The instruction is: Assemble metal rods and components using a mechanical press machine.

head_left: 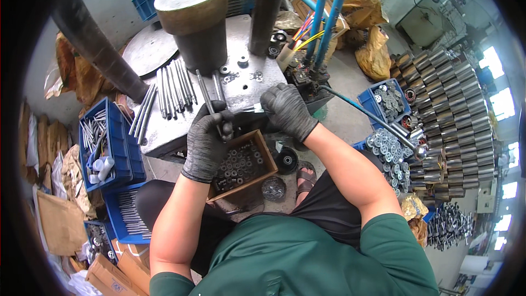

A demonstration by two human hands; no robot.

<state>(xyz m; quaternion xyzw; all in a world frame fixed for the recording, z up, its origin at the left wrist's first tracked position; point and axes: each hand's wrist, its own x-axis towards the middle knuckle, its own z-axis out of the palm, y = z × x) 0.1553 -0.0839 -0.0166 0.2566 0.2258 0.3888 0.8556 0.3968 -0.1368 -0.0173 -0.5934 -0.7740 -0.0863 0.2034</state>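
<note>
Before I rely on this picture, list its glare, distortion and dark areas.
Head view: windows blown out at right; head view: stacked metal cylinders curving along the rim, corners black; head view: worktable reflecting pale light, left hand and right hand easily distinguishable.

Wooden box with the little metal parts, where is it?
In the head view, the wooden box sits just left of centre, between the left hand and the black wheel.

The left hand (206,145) grips a steel rod (204,90); the right hand (288,111) is by the metal table (176,125).
</note>
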